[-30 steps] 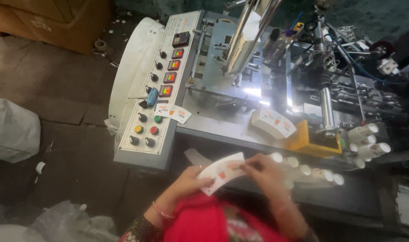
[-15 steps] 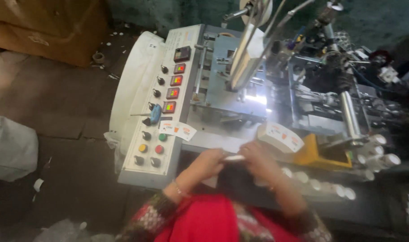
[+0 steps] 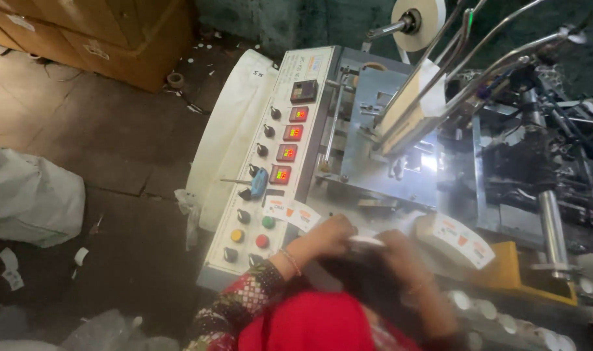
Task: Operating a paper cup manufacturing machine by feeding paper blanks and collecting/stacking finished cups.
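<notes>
Motion blur smears both hands: the left hand (image 3: pixel 326 235) and right hand (image 3: pixel 400 250) meet over a thin white piece (image 3: pixel 367 241) whose shape cannot be told, and whether either grip is closed on it cannot be made out. The person's dark hair and red garment (image 3: pixel 316 325) cover the front edge of the machine and are cut off by the bottom edge. The row of white cups (image 3: pixel 504 318) at lower right is blurred and runs out of view, and the paper roll (image 3: pixel 419 21) is cropped at the top edge.
</notes>
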